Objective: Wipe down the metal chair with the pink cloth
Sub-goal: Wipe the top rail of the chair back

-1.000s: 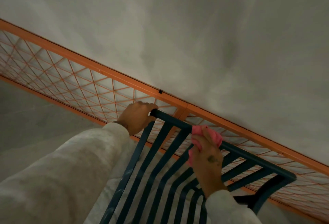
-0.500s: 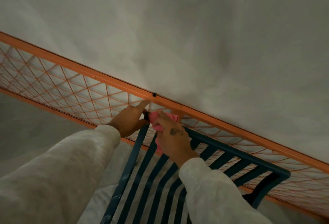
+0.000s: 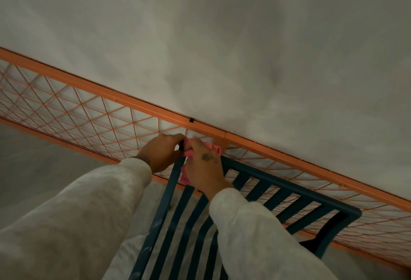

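Observation:
A dark blue metal chair [image 3: 289, 190] with a slatted back fills the lower middle of the head view. My left hand [image 3: 160, 152] grips the top left corner of its frame. Right beside it my right hand [image 3: 204, 168] holds a bunched pink cloth [image 3: 213, 147] pressed against the top rail at that same corner. Most of the cloth is hidden under my right hand; a bit of pink shows below it between the slats. Both arms wear pale sleeves.
An orange metal fence panel [image 3: 133, 104] with diamond mesh runs diagonally right behind the chair, against a grey plastered wall [image 3: 222, 46]. Grey floor [image 3: 33, 168] shows at the lower left.
My right hand has slid the pink cloth leftward along the chair's top rail until it meets my left hand at the corner. My left hand kept its hold there.

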A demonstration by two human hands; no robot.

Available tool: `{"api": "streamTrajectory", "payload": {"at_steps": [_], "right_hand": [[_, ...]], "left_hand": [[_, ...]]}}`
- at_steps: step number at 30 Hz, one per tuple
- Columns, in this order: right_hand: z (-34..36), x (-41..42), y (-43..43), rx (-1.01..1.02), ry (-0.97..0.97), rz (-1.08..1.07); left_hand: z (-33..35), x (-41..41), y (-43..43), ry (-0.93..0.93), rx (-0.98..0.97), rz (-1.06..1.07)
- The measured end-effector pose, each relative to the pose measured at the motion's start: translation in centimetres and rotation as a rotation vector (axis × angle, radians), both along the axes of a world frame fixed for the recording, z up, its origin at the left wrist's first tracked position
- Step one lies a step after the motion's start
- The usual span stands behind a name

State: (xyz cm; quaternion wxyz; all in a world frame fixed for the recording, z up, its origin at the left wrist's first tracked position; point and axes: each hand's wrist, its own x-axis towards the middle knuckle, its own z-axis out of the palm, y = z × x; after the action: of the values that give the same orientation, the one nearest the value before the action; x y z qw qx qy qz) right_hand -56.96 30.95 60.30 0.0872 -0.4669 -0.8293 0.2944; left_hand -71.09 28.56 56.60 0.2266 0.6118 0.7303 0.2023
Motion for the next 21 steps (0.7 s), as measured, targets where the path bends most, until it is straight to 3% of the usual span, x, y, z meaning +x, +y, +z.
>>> {"api": "streamTrajectory", "payload": {"at_steps": [4,8,11,14,17,21], "right_hand": [[0.7,4.0,1.0,0.039,-0.032,0.092],[0.9,8.6,1.2,0.025,-0.041,-0.120],[0.5,6.8,0.7,0.108,-0.167,-0.205],[-0.5,3.0,-0.5,0.161,-0.103,-0.048],[-0.7,0.4,-0.5,0.066,0.017,0.033],[-0.6,2.3,0.7,0.013,-0.007,0.082]], "left_hand": [[0.2,-0.3,-0.1,-0.002,-0.021,0.010],[0.3,-0.1,-0.2,-0.024,-0.046,0.032],[0.3,0.2,-0.2,-0.027,-0.047,0.054],[0.2,0.5,-0.3,-0.012,-0.045,0.054],[0.3,0.7,-0.3,0.012,-0.026,0.030],[0.6,0.6,-0.5,0.021,-0.037,0.025]]}}
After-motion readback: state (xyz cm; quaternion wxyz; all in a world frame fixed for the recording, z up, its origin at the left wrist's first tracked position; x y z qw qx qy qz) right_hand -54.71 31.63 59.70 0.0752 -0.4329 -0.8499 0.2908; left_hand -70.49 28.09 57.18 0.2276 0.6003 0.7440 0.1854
